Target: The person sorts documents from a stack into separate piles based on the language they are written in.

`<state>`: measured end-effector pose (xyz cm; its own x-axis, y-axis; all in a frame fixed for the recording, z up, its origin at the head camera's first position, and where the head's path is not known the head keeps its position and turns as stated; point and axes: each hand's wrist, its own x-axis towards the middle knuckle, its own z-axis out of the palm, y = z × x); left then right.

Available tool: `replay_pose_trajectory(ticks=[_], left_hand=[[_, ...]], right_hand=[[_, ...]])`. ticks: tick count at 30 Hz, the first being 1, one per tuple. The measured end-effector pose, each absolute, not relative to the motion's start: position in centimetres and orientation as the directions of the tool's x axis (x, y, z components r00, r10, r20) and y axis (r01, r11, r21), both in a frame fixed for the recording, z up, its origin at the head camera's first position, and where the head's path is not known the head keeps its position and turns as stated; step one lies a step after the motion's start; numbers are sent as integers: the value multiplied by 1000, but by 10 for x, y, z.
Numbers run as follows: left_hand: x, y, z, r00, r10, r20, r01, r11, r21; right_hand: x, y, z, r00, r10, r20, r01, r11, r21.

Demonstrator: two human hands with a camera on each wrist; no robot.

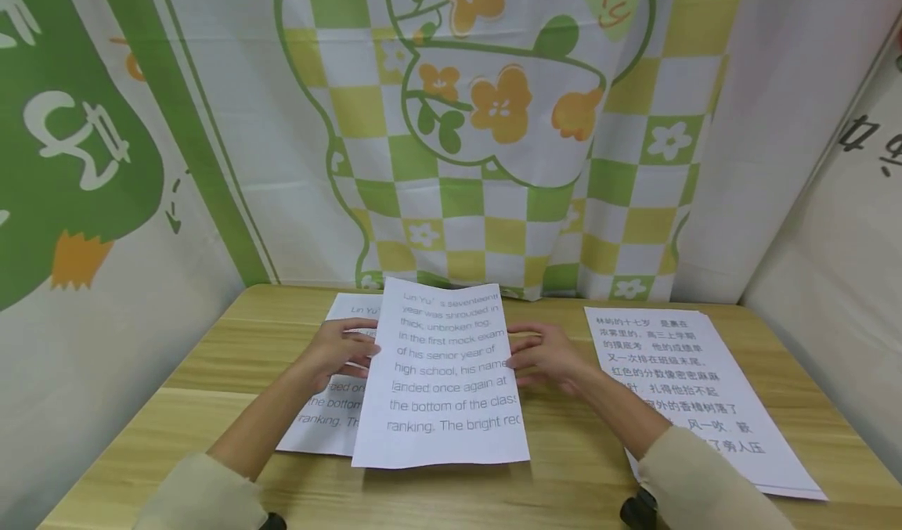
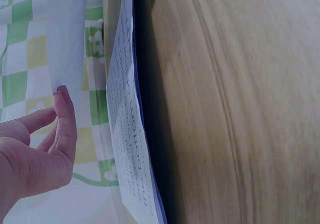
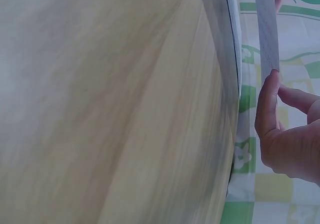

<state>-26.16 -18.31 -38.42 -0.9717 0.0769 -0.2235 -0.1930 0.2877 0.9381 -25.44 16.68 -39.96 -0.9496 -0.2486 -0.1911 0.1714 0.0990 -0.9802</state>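
Observation:
A printed sheet of paper (image 1: 440,377) with English text is up off the table, facing the head camera and slightly bowed. My left hand (image 1: 341,351) pinches its left edge, and my right hand (image 1: 553,360) pinches the right edge. Behind it to the left, a stack of English-printed paper (image 1: 320,428) lies partly covered from view. In the left wrist view, the fingertips of that hand (image 2: 45,149) meet the edge of the raised sheet (image 2: 67,34), apart from the stack (image 2: 127,129). The right wrist view has the other hand (image 3: 290,134) at the sheet's opposite edge (image 3: 268,34).
On the right of the wooden table (image 1: 571,459) lies a stack of paper (image 1: 655,350) printed in Chinese, partly under the right forearm. A patterned cloth (image 1: 493,232) hangs behind the table's back edge, with printed fabric walls on both sides.

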Motion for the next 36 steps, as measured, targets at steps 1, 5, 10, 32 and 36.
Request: replay_pose_trajectory(ticks=[1, 5, 10, 32, 36], left_hand=[[-262, -185, -384, -972, 77, -221, -190, 293, 937], [-263, -192, -383, -974, 68, -214, -184, 309, 933], [-266, -202, -383, -977, 46, -208, -183, 322, 929], [-264, -241, -387, -967, -124, -224, -251, 282, 926], [-264, -245, -388, -970, -130, -205, -235, 298, 925]], right_hand=[[-255, 164, -400, -949, -250, -191, 171, 97, -980], [-257, 152, -400, -948, -249, -199, 180, 97, -979], [-262, 136, -402, -949, -235, -210, 192, 96, -977], [-264, 82, -412, -913, -346, -215, 226, 9, -974], [-262, 81, -413, -904, -374, -208, 229, -12, -973]])
